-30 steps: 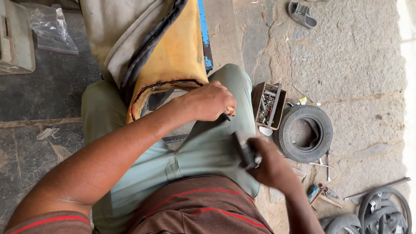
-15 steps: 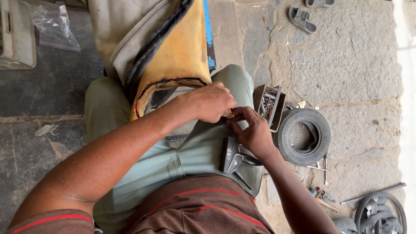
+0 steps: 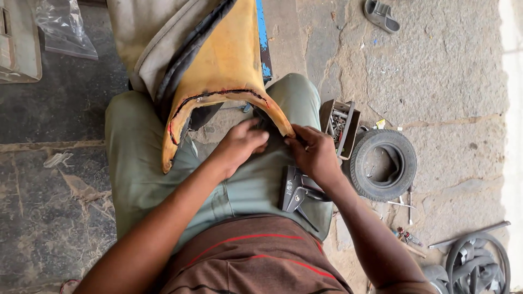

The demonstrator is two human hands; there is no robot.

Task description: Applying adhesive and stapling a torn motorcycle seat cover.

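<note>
Seen from above, the person sits with a worn yellow foam seat propped against the knees, its curved near edge arching over the lap. The left hand presses on the dark cover just under that edge, fingers together and curled against the material. The right hand meets it from the right, fingers pinched on the seat's near right tip. A metal staple gun lies on the right thigh, just near the right wrist, untouched by either hand. On the stone floor to the right sit a small box of hardware and a small tyre.
</note>
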